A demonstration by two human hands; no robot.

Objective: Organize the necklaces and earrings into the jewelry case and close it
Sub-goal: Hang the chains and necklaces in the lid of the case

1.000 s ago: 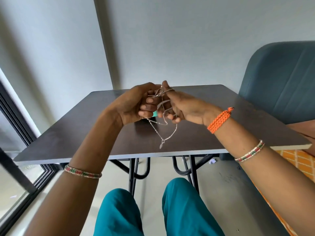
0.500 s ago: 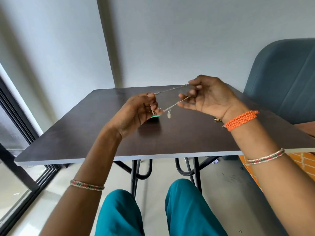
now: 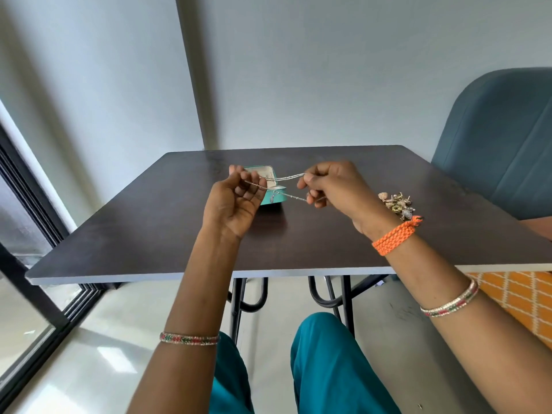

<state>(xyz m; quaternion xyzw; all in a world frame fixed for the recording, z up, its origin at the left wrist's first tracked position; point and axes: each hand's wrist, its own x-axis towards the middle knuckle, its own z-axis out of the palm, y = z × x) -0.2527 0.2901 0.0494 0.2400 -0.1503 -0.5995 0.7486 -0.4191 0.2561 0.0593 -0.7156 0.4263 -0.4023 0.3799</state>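
Note:
A thin silver necklace (image 3: pixel 291 176) is stretched in two strands between my hands, above the table. A small pendant (image 3: pixel 272 199) hangs from the lower strand. My left hand (image 3: pixel 236 201) pinches one end, palm up. My right hand (image 3: pixel 331 186) pinches the other end. Just behind the chain sits a small teal jewelry case (image 3: pixel 276 198) with its lid up and a pale lining; my left hand hides part of it. A heap of gold and silver earrings (image 3: pixel 397 204) lies on the table behind my right wrist.
The dark table (image 3: pixel 149 222) stands against a grey wall. A blue padded chair (image 3: pixel 501 144) is at the right, and an orange patterned cloth (image 3: pixel 519 297) lies below the table edge. A black window frame (image 3: pixel 30 186) runs along the left.
My hands have moved apart and lifted, pulling the bunched necklace into two taut strands. The view has tipped so the teal case and the earring heap now show.

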